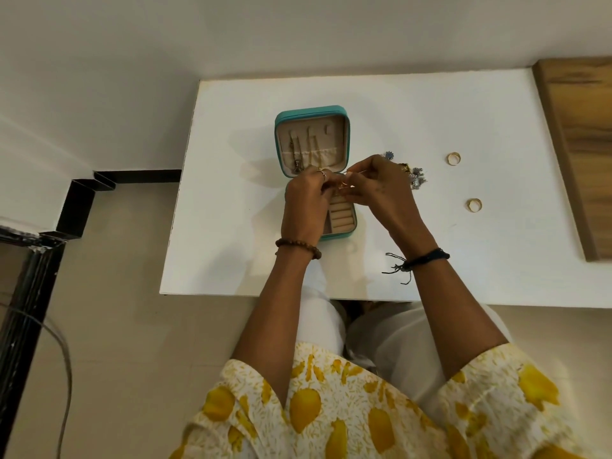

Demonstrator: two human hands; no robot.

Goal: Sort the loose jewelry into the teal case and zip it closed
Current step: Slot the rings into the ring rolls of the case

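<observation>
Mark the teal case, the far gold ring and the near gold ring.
teal case (311, 110), head view, lid's far rim.
far gold ring (453, 158), head view, its band.
near gold ring (474, 205), head view, its band.

This is looking like a room in a home: a plain white rectangular desk (251, 266) is standing on a pale tiled floor (109, 326) against bare white walls (99, 61). A wood-grain board (583, 154) is sitting beside it.
</observation>
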